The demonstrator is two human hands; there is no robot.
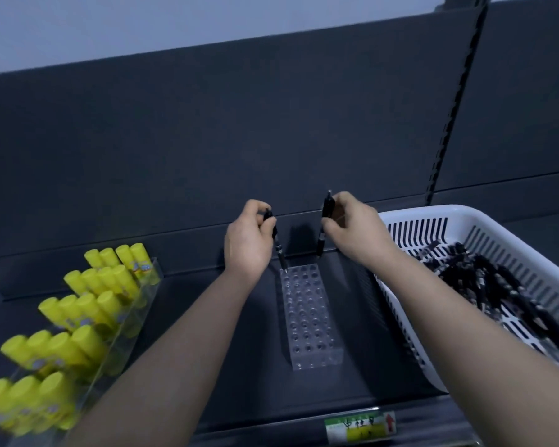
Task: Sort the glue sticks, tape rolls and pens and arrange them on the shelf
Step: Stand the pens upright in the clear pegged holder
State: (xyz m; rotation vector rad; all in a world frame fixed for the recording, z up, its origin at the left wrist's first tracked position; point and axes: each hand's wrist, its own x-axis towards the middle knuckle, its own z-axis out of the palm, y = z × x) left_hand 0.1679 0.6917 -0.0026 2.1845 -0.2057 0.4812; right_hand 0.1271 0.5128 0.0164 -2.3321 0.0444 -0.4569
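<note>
**A pen in each hand at the rack**

On the dark shelf [226, 366], a white basket [433, 212] at right holds loose black pens [497, 285]. At left, yellow glue sticks [88, 311] stand in a clear tray [152, 272]. Between them sits a clear drilled rack [307, 317]. The left hand [247, 240] pinches the left pen [278, 250], tip at a rear hole. The right hand [355, 230] pinches the right pen [325, 221] upright, just behind the rack

Yellow glue sticks [78, 311]; black pens [497, 285]; white slotted basket [433, 214]; clear dotted rack [307, 314].

Dim, bluish indoor light with soft shadows on the dark shelf [246, 366]. Wide-angle bending curves the edges; the glue sticks [78, 311] at lower left are motion-blurred.
</note>
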